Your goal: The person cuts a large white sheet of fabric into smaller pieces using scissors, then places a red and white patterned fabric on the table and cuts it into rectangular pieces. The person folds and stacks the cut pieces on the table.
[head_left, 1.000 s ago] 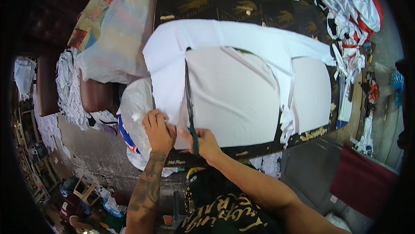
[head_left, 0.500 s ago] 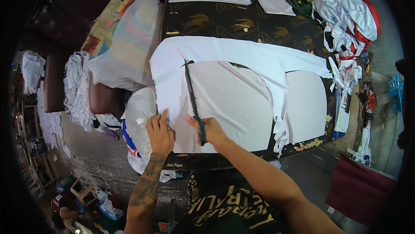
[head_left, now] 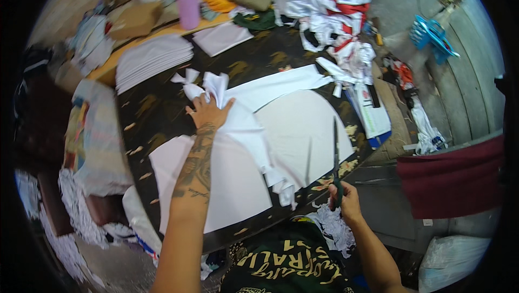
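My left hand (head_left: pixel 208 112) reaches over the table and grips a bunched white fabric offcut (head_left: pixel 217 88). One strip of the offcut runs right along the far edge of a white cut panel (head_left: pixel 289 125) with a curved edge. Another part hangs between that panel and a second white cut panel (head_left: pixel 232 176), which lies partly under my left forearm. To the right, past the near table edge, my right hand (head_left: pixel 346 202) is closed round the dark handles of large fabric scissors (head_left: pixel 336 149), blades pointing away from me.
The dark patterned table (head_left: pixel 146 125) has worn patches. A stack of folded white fabric (head_left: pixel 154 61), a white piece (head_left: pixel 221 38) and a pink bottle (head_left: pixel 187 1) lie or stand at the back. White and red cloth (head_left: pixel 324 6) is heaped far right; a plastic bag (head_left: pixel 102 136) stands left.
My left hand has moved away from me, gathering the offcut off the left panel. My right hand has carried the scissors right, off that panel. The view has shifted right.
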The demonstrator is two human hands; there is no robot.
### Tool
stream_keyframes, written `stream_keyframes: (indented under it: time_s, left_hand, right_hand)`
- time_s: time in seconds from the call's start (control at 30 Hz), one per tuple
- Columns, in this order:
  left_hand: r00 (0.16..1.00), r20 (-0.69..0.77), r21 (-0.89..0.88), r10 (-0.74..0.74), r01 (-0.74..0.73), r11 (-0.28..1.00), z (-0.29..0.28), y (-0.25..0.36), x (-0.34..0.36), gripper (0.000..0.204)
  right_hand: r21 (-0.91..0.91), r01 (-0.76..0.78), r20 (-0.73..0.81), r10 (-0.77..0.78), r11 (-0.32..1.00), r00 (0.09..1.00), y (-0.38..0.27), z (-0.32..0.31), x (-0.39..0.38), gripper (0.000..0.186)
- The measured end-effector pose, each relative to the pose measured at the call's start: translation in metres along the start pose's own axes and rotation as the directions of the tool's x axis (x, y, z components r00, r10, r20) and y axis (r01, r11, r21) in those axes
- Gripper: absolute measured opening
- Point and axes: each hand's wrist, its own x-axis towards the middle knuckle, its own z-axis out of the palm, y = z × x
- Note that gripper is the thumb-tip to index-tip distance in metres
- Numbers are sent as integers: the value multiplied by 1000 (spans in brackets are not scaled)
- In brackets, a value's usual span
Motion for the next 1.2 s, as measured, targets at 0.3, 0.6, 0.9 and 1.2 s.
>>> stream_keyframes:
  time_s: [0.3, 0.6, 0.9, 1.2]
  left_hand:
    - [989, -115, -73, 95, -104, 992, 39, 281, 33, 54]
    - [597, -25, -652, 802, -618, 439, 10, 411, -249, 63]
    - [974, 52, 50, 223, -225, 973, 35, 256, -166, 102]
    - [963, 141, 108, 228, -244, 964, 59, 271, -238, 75]
  right_hand:
    - [-38, 144, -211, -149, 989, 966, -18, -207, 85, 36]
    - [-373, 460, 51, -477, 806, 877, -104, -328, 196, 27]
    - [-830, 228, -37, -459, 509, 888, 15, -325, 320, 33]
    - [-610, 647, 306, -617, 458, 725, -8, -244, 279, 38]
